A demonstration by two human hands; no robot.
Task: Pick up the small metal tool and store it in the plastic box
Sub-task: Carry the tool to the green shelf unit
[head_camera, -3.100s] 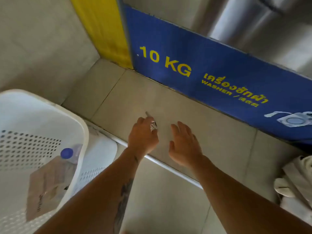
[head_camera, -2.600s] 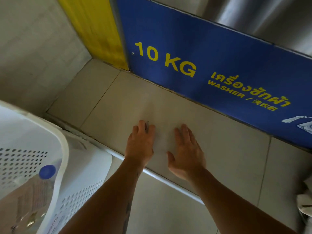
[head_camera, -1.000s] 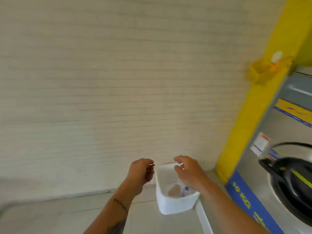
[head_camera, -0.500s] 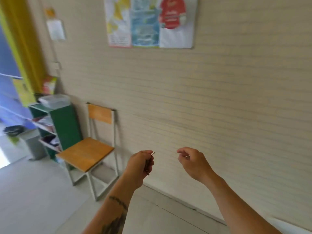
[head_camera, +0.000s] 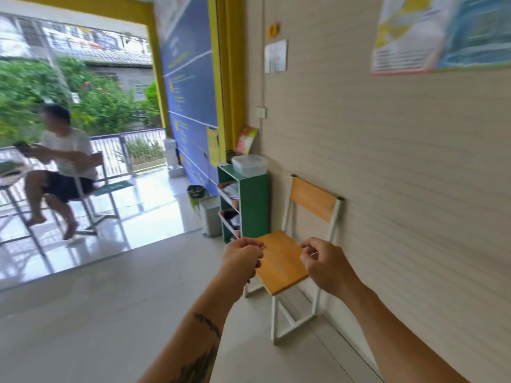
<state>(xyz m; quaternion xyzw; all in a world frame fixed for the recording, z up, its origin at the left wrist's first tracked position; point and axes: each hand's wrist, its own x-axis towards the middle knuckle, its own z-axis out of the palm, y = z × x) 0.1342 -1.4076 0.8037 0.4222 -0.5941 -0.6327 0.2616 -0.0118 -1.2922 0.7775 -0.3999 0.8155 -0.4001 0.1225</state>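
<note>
Pale tiles cover the floor (head_camera: 116, 313) of a bright room with a ribbed beige wall (head_camera: 414, 189). Both hands are held up in front. The left hand (head_camera: 243, 258) is curled tight, pinching the small metal tool (head_camera: 264, 247), whose tip pokes out past the fingers. The right hand (head_camera: 325, 265) is curled too, pinching something thin and pale that I cannot make out. Just past the hands stands a wooden chair (head_camera: 282, 261) against the wall. Behind it is a green shelf (head_camera: 253, 205) with a clear plastic box (head_camera: 249, 164) on top. Far off, a person (head_camera: 59, 167) sits by a railing.
</note>
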